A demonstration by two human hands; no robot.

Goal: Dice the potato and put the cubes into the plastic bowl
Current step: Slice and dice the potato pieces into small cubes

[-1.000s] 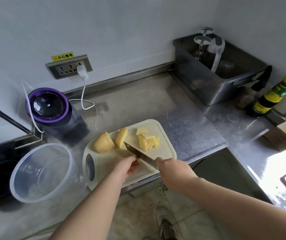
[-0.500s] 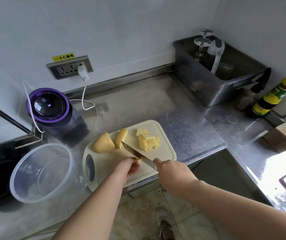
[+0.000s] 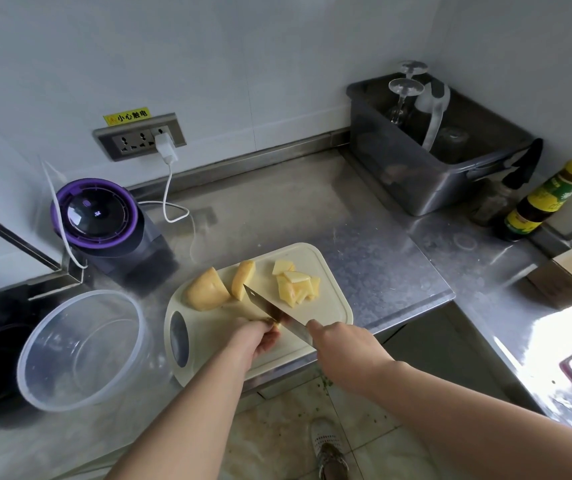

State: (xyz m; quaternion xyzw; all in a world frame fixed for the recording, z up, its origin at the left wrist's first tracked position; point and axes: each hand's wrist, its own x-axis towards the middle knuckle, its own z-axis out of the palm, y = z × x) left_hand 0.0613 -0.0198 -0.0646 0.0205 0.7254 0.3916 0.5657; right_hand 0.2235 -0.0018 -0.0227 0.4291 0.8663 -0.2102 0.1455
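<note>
Steel counter: left hand curling round mostly hidden potato piece; right hand gripping knife; far-right tub holding upturned glasses.

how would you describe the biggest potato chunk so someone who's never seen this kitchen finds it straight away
On the steel counter lies a cream cutting board. At its far left corner, nearest the purple-lidded appliance, sits the biggest potato chunk. It is rounded and bulky, unlike the thin wedge beside it and the pile of small slices further right.
</note>
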